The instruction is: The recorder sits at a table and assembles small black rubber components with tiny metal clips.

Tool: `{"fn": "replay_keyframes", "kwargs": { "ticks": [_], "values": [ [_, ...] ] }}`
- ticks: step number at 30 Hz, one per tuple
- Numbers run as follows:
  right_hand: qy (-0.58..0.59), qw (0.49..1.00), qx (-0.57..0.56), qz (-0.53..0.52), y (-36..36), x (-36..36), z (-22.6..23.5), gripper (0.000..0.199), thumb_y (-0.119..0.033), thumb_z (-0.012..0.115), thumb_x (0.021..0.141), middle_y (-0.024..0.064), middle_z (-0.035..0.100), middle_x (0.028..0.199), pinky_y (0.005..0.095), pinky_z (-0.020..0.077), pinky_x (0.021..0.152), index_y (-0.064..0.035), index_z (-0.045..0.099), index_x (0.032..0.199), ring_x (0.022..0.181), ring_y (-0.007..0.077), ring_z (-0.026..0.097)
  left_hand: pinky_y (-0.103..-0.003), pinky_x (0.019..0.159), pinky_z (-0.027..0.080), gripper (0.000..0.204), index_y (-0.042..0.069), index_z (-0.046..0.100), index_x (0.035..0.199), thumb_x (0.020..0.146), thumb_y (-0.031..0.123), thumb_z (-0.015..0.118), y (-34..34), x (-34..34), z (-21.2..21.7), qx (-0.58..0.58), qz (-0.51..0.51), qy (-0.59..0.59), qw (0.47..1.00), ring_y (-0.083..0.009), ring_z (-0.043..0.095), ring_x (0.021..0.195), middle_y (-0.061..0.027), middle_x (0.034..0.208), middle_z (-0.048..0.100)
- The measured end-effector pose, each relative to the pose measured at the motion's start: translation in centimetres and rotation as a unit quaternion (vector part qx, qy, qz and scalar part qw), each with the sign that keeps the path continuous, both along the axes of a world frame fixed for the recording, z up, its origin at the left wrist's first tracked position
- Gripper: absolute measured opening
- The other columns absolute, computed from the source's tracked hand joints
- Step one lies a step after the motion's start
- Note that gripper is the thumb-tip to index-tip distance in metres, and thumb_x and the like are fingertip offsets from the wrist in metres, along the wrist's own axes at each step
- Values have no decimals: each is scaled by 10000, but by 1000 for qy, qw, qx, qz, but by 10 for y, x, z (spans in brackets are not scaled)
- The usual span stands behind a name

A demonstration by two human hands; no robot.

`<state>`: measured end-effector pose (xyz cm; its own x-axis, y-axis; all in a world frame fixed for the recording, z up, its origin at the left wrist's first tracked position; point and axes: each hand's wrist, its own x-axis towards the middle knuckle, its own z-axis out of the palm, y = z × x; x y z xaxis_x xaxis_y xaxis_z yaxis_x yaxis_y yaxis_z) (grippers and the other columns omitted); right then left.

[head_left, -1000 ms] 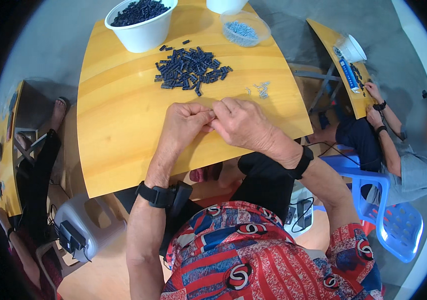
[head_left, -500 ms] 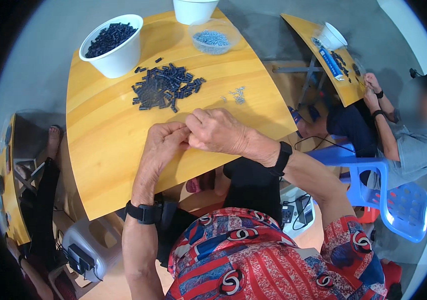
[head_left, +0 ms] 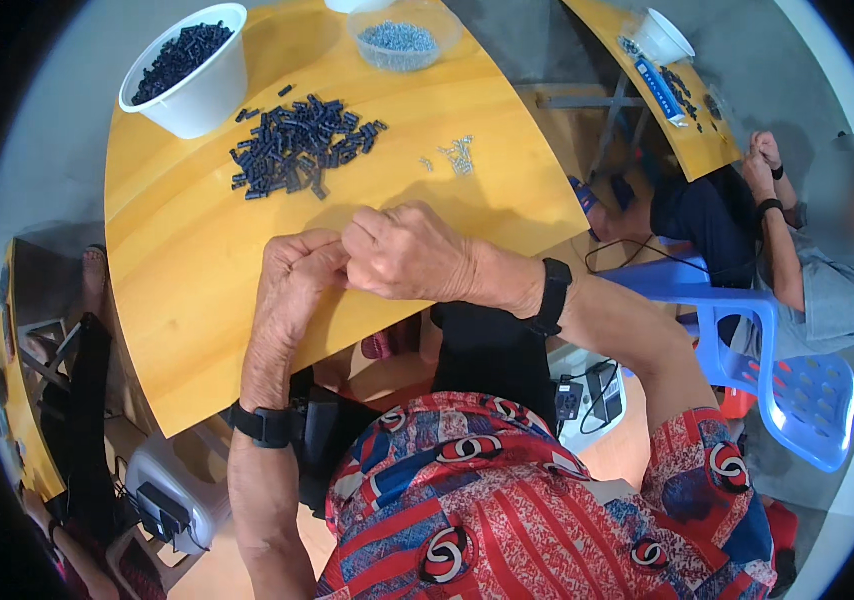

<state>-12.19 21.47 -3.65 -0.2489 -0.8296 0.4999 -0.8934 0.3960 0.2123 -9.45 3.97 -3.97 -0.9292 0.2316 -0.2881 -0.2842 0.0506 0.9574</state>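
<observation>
Head view: dark parts lie in a loose heap on the worktop, approx. 11 o'clock from where the hands meet. Short and tube-like; prob. light, stiff plastic, not fragile, but apt to roll. Best hold: thumb + forefinger across the long sides, mid-length, ends left free. Silver bits, btwn 1 & 2 o'clock, look thin and hard, prob. metal; likely slippery, so fingertip pinch, one at a time. More dark pcs fill the white tub, nearer 11 than 10; more silver ones in the clear bowl, btwn 12 & 1.

L hand and R hand meet over the near part of the worktop, fingers curled, fingertips drawn in close. Grip on both: can't tell what, if anything, is pinched; knuckles hide it. L forearm comes up from approx. 7 o'clock, R from btwn 3 & 4, elbow bent out wide. R hand's back faces up.
</observation>
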Motion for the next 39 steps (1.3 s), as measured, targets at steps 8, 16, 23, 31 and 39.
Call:
{"fn": "replay_keyframes", "kwargs": {
  "ticks": [8,16,23,31,39],
  "values": [
    [-94,992,-21,-79,-1,4,-4,237,-219,694,721,59,511,668,298,493,486,-45,533,720,659,188,598,-227,664,470,197,-58,668,809,848,86,539,8,0,-1,47,50,18,997,-95,577,686,-33,739,651],
    [-181,961,-177,-112,9,18,2,150,-129,645,765,88,514,716,313,517,543,-19,545,781,663,226,602,-255,717,505,278,-53,670,882,942,203,579,4,3,-18,58,-24,71,996,-113,610,755,-62,803,666],
    [-280,869,-315,-258,105,24,46,246,-13,554,869,117,629,839,283,484,621,-31,629,1102,712,204,623,-256,728,508,253,-42,684,950,932,198,605,1,7,-17,30,23,116,993,-125,619,768,-68,849,675],
    [-174,861,-158,-450,271,-42,-15,242,-126,536,879,235,637,960,433,498,738,-26,614,1085,868,387,629,-262,729,512,208,-18,691,952,918,171,612,4,6,-18,25,37,134,990,-129,622,782,-62,869,677],
    [-167,845,-125,-492,305,-58,-68,293,-177,542,871,229,647,1025,448,496,811,-18,633,1100,931,388,630,-245,672,513,147,-29,690,944,902,99,630,8,6,-21,29,70,139,987,-112,622,713,-54,802,665]
  ]
}}
